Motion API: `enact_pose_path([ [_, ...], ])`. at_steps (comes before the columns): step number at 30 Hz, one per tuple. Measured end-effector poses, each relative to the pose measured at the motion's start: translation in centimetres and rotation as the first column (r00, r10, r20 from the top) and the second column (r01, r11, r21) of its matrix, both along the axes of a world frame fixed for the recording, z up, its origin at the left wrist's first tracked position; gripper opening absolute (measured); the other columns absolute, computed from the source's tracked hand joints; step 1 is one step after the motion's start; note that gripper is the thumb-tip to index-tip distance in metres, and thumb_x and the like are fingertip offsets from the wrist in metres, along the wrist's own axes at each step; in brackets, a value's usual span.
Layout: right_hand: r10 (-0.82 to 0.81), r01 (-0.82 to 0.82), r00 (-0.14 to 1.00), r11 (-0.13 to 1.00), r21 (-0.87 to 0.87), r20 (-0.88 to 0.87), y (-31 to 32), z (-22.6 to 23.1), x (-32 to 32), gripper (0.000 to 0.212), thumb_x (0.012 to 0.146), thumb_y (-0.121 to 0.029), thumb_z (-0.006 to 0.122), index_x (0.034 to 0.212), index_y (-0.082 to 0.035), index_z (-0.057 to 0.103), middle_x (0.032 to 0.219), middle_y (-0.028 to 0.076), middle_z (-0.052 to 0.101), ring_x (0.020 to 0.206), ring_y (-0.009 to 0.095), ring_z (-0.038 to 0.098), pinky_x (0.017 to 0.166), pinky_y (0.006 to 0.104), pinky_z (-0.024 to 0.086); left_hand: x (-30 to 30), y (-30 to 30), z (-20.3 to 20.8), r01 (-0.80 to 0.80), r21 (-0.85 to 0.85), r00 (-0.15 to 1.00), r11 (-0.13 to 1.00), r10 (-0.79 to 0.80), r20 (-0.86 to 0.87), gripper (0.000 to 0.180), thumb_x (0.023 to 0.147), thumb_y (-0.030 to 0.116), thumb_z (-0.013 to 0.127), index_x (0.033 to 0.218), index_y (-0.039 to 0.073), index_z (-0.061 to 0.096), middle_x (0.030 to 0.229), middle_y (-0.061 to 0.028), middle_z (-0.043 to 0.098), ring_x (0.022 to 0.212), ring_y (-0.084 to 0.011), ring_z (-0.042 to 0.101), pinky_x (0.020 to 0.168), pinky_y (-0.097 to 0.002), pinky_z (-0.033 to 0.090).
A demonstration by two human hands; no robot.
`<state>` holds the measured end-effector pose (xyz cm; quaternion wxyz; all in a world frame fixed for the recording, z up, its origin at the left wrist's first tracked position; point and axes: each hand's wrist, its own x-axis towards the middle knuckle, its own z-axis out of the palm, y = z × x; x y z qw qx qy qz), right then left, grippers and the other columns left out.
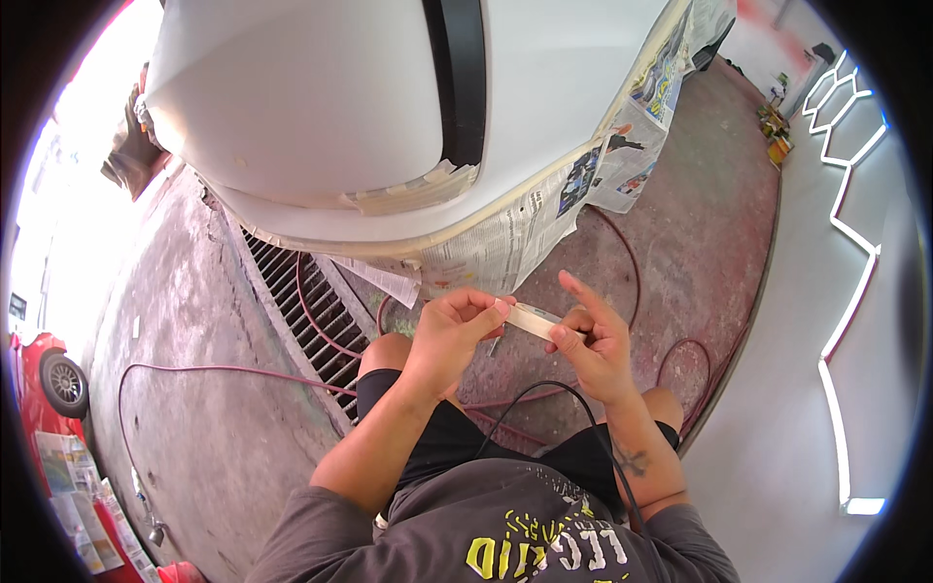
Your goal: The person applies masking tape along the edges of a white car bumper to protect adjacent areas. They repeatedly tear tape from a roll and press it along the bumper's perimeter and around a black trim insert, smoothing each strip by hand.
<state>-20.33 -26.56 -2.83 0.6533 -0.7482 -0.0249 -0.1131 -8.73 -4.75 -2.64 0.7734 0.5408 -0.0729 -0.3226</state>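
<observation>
A short strip of beige masking tape (530, 318) stretches between my two hands in front of my knees. My left hand (457, 328) pinches its left end between thumb and forefinger. My right hand (591, 340) pinches the right end, with the index finger raised. Just beyond the hands is a white car body panel (321, 107), its lower edge masked with tape and newspaper (505, 238). More beige tape (413, 189) sits on the panel beside a black trim strip (465, 78).
A metal drain grate (311, 301) runs along the concrete floor under the car. A red air hose (214, 369) loops across the floor on both sides. A red car with a wheel (63, 384) and spread newspapers (73, 486) stand at far left. A white wall (807, 389) with light strips is at right.
</observation>
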Motion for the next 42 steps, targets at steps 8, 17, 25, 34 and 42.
enact_pose_path([
  [8,-0.077,0.077,0.997,0.993,-0.093,0.004,2.0,0.7,1.5,0.064,0.107,-0.006,0.060,0.170,-0.009,0.046,0.085,0.008,0.072,0.072,0.014,0.063,0.074,0.0306,0.051,-1.0,-0.8,-1.2,-0.099,0.106,0.990,0.989,0.087,0.110,0.018,0.106,0.017,0.081,0.112,0.000,0.078,0.116,-0.0073,0.081,0.095,-0.0094,0.065,0.089,-0.0280,0.053],
  [17,-0.314,0.305,0.949,0.899,-0.314,0.022,3.2,0.8,1.9,0.049,0.103,-0.019,0.073,0.151,-0.011,0.068,0.069,0.008,0.066,0.059,0.017,0.062,0.062,0.0337,0.050,-1.6,-0.9,-2.2,-0.084,0.139,0.995,0.987,0.075,0.072,0.016,0.105,0.015,0.080,0.108,-0.001,0.079,0.101,-0.0065,0.080,0.090,-0.0112,0.070,0.084,-0.0274,0.054],
  [25,-0.465,0.574,0.816,0.722,-0.386,0.344,1.8,-1.4,4.0,0.043,0.102,-0.014,0.074,0.144,-0.012,0.075,0.078,0.011,0.075,0.066,0.013,0.068,0.065,0.0337,0.055,-2.4,-2.5,-1.5,-0.320,-0.030,0.937,0.947,0.321,0.140,0.010,0.105,0.008,0.079,0.110,-0.001,0.079,0.101,-0.0103,0.081,0.083,-0.0147,0.075,0.077,-0.0279,0.057],
  [34,-0.716,0.671,0.679,0.514,0.535,-0.163,-8.7,-1.2,3.6,0.020,0.110,-0.021,0.074,0.126,-0.009,0.073,0.086,-0.006,0.061,0.071,0.007,0.056,0.065,0.0230,0.045,0.9,0.9,5.8,-0.581,-0.012,0.152,0.814,0.123,0.981,0.053,0.094,0.005,0.087,0.143,-0.004,0.070,0.115,-0.0163,0.079,0.101,-0.0250,0.076,0.090,-0.0382,0.061],
  [42,-0.202,0.225,0.974,0.788,0.573,-0.105,2.0,4.1,7.8,0.023,0.103,-0.026,0.083,0.104,-0.005,0.075,0.085,-0.006,0.065,0.073,0.003,0.053,0.066,0.0220,0.041,-0.2,-1.4,5.5,-0.740,0.313,-0.095,0.595,-0.553,0.827,0.072,0.090,0.028,0.085,0.158,0.036,0.065,0.141,-0.0186,0.060,0.119,-0.0372,0.065,0.105,-0.0510,0.052],
])
